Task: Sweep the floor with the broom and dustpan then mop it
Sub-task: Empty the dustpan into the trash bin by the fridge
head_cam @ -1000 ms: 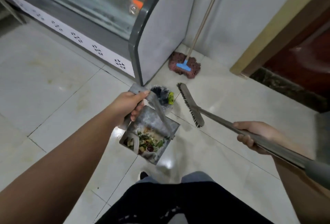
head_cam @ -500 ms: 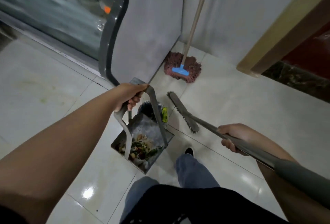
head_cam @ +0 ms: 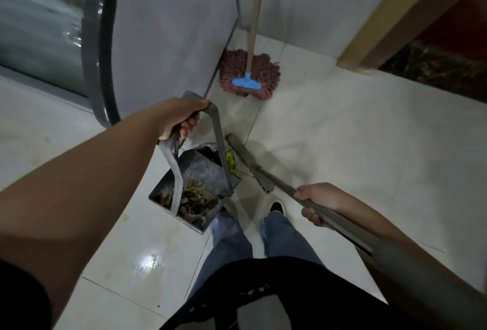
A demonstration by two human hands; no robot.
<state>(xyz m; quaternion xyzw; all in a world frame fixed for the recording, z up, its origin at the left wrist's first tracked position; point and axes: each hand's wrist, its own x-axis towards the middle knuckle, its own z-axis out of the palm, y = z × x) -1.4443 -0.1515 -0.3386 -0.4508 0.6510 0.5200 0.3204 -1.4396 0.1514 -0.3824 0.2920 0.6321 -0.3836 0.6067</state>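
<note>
At 6 o'clock, closest of all, are the person's dark top and blue jeans [head_cam: 232,240], with one dark shoe tip [head_cam: 276,207] showing on the shiny white tile floor [head_cam: 369,145].

A little past the legs, at about 8 o'clock from the shoe, hangs the metal dustpan [head_cam: 203,177]. It is full of food scraps [head_cam: 195,198], green and brown bits all mixed up. The left hand [head_cam: 181,116] comes in from 9 o'clock and has its fingers curled tight round the top of the dustpan's bent metal handle [head_cam: 220,145], holding the pan up off the floor.

At 3 o'clock the right hand [head_cam: 320,202] is wrapped round the long grey broom [head_cam: 253,163] stick. The stick runs from 4 o'clock up toward the middle, and the broom's brush head sits just beside the dustpan's far edge, low by the floor.

Between the dustpan and the brush head is a dark bin [head_cam: 208,149] with something yellow-green [head_cam: 232,162] at its rim. It has dark marks on it, too small to read.

Farther off, at 12 o'clock, the mop [head_cam: 249,76] stands in the corner. Its reddish stringy head lies on the floor, with a blue clip and a pale wooden stick leaning up the grey wall [head_cam: 303,0].

At 10 o'clock is a big grey cabinet [head_cam: 171,26] with a glass front. At 2 o'clock is a yellowish door frame [head_cam: 390,13].

No words can be read anywhere.
</note>
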